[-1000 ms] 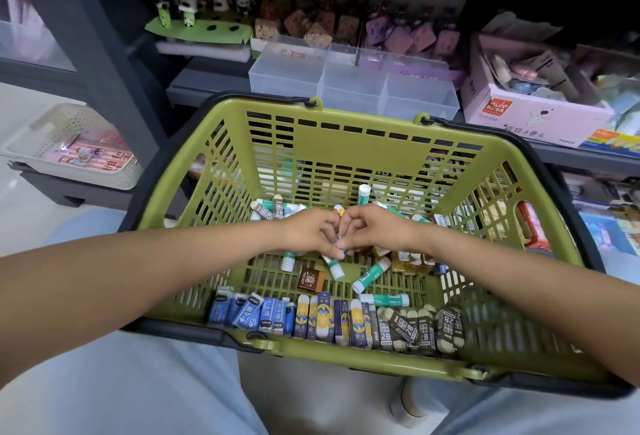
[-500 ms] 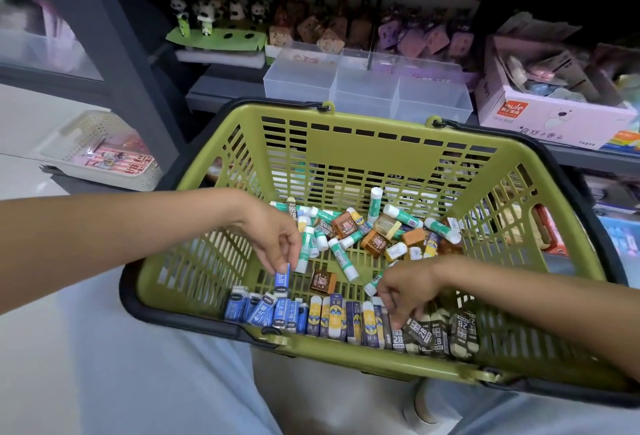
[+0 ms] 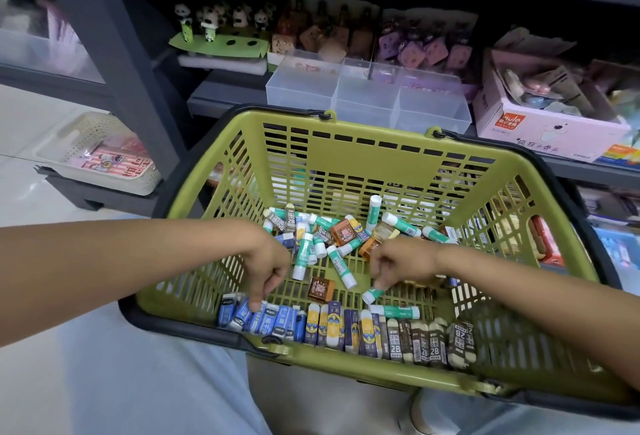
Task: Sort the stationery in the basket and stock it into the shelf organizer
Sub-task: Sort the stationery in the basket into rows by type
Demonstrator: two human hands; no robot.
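Since half a second ago my left hand [image 3: 268, 270] has dropped from above the blue erasers [image 3: 263, 318] onto that row, and my right hand [image 3: 403, 261] has left the 2B erasers [image 3: 427, 343] for a teal-and-white glue stick [image 3: 372, 293] mid-floor of the green basket [image 3: 346, 370]. Left fingers are curled downward with one fingertip touching a blue eraser; I cannot tell whether they hold anything. Right fingers pinch the upper end of the glue stick, narrow. The stationery all sits in the basket: sorted rows of blue, yellow [image 3: 337, 325] and 2B erasers along the near wall, a loose heap of glue sticks and brown cube erasers [image 3: 343, 232] toward the far wall. The clear shelf organizer [image 3: 367, 95] beyond the basket looks unstocked. My worry is the glue stick rolling or slipping from so light a pinch into the sorted rows and knocking them askew. The left fingertip pressing could also tip blue erasers over, since they stand packed on a slatted floor. The basket seems to rest on my lap, so a shift could slide everything.
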